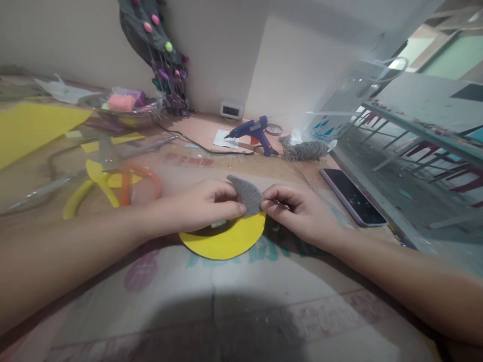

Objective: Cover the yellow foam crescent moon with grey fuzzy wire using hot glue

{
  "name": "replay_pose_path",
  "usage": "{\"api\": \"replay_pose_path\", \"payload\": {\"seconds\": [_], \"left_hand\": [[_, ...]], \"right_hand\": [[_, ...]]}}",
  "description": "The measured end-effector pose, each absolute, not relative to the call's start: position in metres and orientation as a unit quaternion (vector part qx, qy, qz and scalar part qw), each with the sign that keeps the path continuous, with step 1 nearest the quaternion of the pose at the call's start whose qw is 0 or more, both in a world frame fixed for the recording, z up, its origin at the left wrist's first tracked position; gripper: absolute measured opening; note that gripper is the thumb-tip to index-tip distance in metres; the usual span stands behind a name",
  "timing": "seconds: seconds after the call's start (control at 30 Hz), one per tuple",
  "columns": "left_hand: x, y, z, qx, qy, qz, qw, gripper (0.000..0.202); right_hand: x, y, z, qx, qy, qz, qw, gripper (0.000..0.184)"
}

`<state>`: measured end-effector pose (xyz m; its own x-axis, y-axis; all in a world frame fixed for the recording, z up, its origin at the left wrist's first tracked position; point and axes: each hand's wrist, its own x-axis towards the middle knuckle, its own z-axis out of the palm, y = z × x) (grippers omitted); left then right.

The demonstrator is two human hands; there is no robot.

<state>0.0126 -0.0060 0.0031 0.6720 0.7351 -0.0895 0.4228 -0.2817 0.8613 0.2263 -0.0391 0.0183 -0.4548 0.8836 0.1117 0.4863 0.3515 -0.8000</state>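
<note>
A cardboard-like sheet (215,306) with green and reddish printing is covering the near part of the table, and a dark shadow is falling across it. Above its middle, a ring (226,245) is sitting between the two hands, its near side bare yellow and its upper right wound in grey yarn (249,193). The left hand (206,205) is clamping the ring between thumb and fingers; the right hand (298,208) is pressing thumb and forefinger together at the ring's right edge (whether on yarn or on the rim, I cannot tell).

Farther back, a blue glue gun (251,133) is standing near a small clock (231,109) by the pale wall (211,60). A bowl (126,118) is holding pink and purple packets, while yellow-handled pliers (98,182) are lying at left. A phone (352,197) is resting at right. Beyond the table, a long grey table (418,123) is standing in the room.
</note>
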Motion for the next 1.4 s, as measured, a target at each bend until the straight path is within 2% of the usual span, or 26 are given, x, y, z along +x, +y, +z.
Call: {"api": "replay_pose_path", "payload": {"seconds": [0.23, 0.5, 0.8, 1.4], "left_hand": [[0.0136, -0.0065, 0.0025, 0.779, 0.389, 0.175, 0.46, 0.039], [0.0146, -0.0075, -0.0005, 0.808, 0.366, 0.159, 0.433, 0.03], [0.0141, -0.006, -0.0031, 0.808, 0.349, 0.158, 0.448, 0.022], [0.0159, -0.008, 0.0041, 0.813, 0.332, 0.172, 0.446, 0.021]], "right_hand": [[0.2275, -0.038, 0.0175, -0.444, -0.768, 0.364, 0.283, 0.017], [0.228, -0.039, 0.0165, -0.434, -0.81, 0.293, 0.263, 0.014], [0.2274, -0.039, 0.0173, -0.438, -0.812, 0.284, 0.259, 0.016], [0.2292, -0.0399, 0.0169, -0.42, -0.827, 0.263, 0.266, 0.013]]}}
